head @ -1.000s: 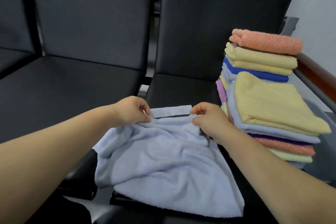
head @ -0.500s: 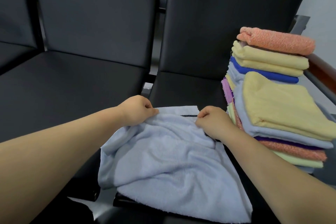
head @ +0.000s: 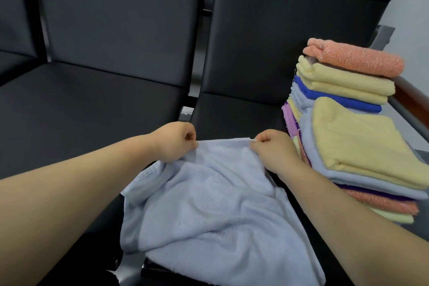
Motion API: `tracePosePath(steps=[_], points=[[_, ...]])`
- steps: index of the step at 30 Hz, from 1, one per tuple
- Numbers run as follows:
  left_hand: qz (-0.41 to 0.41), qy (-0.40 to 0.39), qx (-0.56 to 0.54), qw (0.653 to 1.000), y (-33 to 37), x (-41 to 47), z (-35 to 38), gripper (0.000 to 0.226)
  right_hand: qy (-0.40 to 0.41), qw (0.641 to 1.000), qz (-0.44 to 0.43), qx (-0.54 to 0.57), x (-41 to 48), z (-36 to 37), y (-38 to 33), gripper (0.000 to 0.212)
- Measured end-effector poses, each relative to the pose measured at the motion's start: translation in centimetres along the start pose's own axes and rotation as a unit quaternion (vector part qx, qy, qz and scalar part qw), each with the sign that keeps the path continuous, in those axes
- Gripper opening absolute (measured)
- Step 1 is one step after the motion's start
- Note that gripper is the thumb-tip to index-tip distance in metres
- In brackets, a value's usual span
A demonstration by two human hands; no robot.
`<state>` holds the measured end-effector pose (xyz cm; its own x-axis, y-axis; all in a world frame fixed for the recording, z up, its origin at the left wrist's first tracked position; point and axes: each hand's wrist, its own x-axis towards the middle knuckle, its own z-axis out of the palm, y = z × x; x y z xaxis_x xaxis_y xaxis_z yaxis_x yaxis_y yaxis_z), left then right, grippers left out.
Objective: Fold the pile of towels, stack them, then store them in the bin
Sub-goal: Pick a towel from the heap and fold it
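While both hands work at the far side of the cloth, each grip is narrow. The left hand (head: 176,141) pinches one end of the far hem of the light blue towel (head: 209,204) between thumb and curled fingers. The right hand (head: 271,148) pinches the other end, so the hem makes a straight, slightly raised line between them.

From this line the towel falls toward the person in loose wrinkles. It covers the middle of the black chair seat (head: 236,111) and hangs over its front edge.

I judge it to be light, soft and limp terry. It will not keep a shape by itself, it sags wherever it is not held, and it probably slides little on the smooth seat. For this reason the corners and the hem are the good places to take it, because a hold in the middle would only gather it.

At the right edge of the same seat, just beside the right hand, stands the stack of folded towels (head: 348,134) in yellow, orange, blue and purple. It is near the wooden armrest (head: 408,90). No bin is visible, so the storing seems not yet begun.
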<state>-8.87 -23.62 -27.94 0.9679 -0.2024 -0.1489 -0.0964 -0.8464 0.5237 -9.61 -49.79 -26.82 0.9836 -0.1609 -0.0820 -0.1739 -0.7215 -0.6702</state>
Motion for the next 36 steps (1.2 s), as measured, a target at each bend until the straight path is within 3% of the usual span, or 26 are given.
tracePosePath(steps=[3,8,18,23,28,31,36], points=[[-0.009,-0.003,0.017,1.0,0.1,0.9,0.7,0.018,0.018,1.0,-0.014,-0.02,0.9,0.8,-0.3,0.012],[-0.023,-0.008,0.024,0.999,-0.5,1.6,1.2,0.022,-0.028,0.993,-0.062,-0.1,2.0,2.4,-0.5,0.013],[-0.044,-0.002,0.017,0.999,-0.5,2.3,1.4,0.023,-0.033,0.967,-0.055,-0.248,3.1,3.2,-1.0,0.008],[-0.065,-0.001,0.021,0.998,-0.1,2.1,1.1,0.016,-0.071,0.961,-0.037,-0.266,3.1,3.3,-1.9,0.01],[-0.099,-0.07,0.017,0.992,0.4,1.7,-0.1,0.011,-0.115,0.949,-0.009,-0.293,3.4,3.6,-2.7,0.021],[-0.087,-0.072,-0.026,0.993,-0.2,1.1,-1.2,0.009,-0.114,0.949,0.001,-0.295,3.6,3.9,-2.6,0.025],[-0.052,-0.069,-0.093,0.992,-1.6,-0.6,-3.7,0.024,-0.115,0.951,0.008,-0.286,3.6,4.0,-2.4,0.023]])
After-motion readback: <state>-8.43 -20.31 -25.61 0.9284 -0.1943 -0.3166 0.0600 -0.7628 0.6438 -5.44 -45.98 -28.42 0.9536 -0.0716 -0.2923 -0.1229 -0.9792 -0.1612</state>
